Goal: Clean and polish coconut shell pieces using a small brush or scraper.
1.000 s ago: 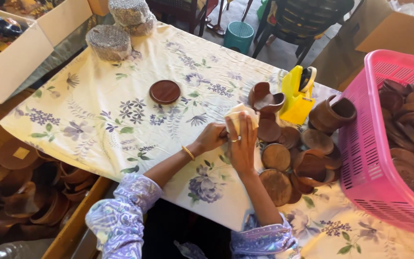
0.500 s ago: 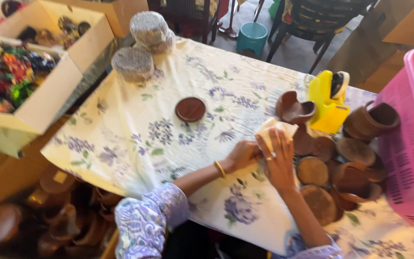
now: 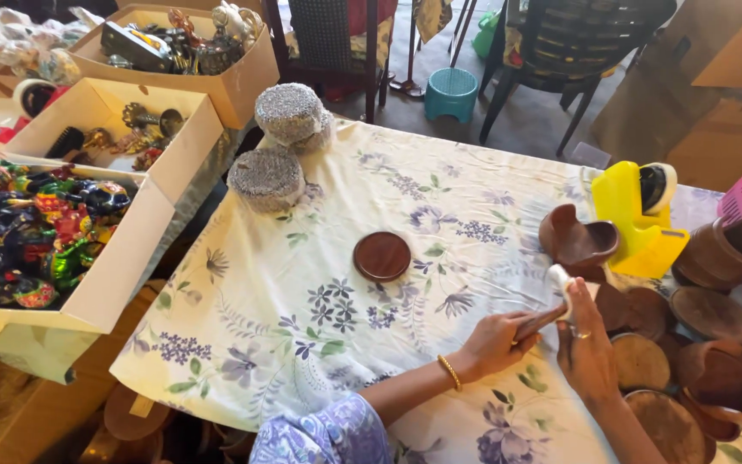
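Left hand [image 3: 493, 342] and right hand [image 3: 586, 348] together gripped a half-wrapped wooden piece [image 3: 539, 322]; unwrapped pieces [image 3: 646, 361] lay just right.

Two silver mesh bundles [image 3: 288, 112], one yellow tape dispenser [image 3: 633, 215]

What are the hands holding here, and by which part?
Both hands grip one flat brown wooden piece partly wrapped in white paper: left hand at its lower bare end, right hand around the paper-covered upper end.
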